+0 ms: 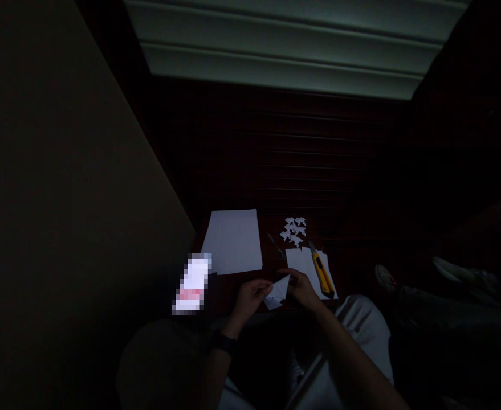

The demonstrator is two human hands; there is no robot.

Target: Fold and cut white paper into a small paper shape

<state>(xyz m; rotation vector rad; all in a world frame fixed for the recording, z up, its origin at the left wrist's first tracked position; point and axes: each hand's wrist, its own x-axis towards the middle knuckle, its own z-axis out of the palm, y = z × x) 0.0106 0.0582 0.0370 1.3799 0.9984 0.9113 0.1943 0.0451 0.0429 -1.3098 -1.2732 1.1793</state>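
Observation:
Between my hands is a folded piece of white paper (278,290) with slanted creased edges and a point at its upper right. My left hand (250,296), with a dark band on the wrist, pinches its left side. The fingers of my right hand (301,286) close on its right corner. Just beyond my right hand, a yellow utility knife (322,270) lies across white paper sheets (301,263). Further back sits a cluster of several small folded white paper figures (293,230). A slim pen-like tool (276,245) rests to their left.
A stack of white paper (233,242) covers the left part of the small dark table (271,259). Left of it glows a blurred-out screen (193,283). A wall (62,171) rises at the left, and another person's shoes (386,278) show at the right.

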